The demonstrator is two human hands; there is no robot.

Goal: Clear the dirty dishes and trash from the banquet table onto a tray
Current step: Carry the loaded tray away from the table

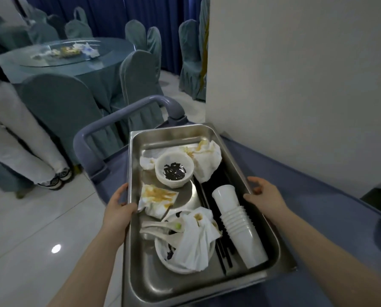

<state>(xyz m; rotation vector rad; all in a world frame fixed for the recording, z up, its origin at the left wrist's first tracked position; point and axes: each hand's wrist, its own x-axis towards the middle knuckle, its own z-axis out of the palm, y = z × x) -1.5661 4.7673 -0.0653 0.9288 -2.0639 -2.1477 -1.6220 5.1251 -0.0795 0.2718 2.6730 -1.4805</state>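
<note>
Tray [169, 282] loaded, gripped at both long rims over the blue cart [307, 196].
Left hand [118, 209] curls round the 9 o'clock rim, right hand [264, 193] round 3 o'clock. Risk: any tilt could roll the cup stack [236, 220] or tip the bowl [174, 171]; worktop [59, 65] at 11 o'clock carries more trash.

**A banquet hall, mid-cleanup**

I'm standing in a restaurant banquet room — everything around me says so. A round table [59, 69] draped in teal cloth carries a glass lazy Susan [61, 52] with leftover plates and crumpled napkins on it. The chairs [59, 107] around it wear matching fitted teal covers, and more covered chairs [189, 56] line the blue curtains [127, 12] at the back. The floor [30, 229] is glossy pale tile. In front of me sits a blue plastic service cart [318, 196] — the kind staff wheel between tables.
</note>
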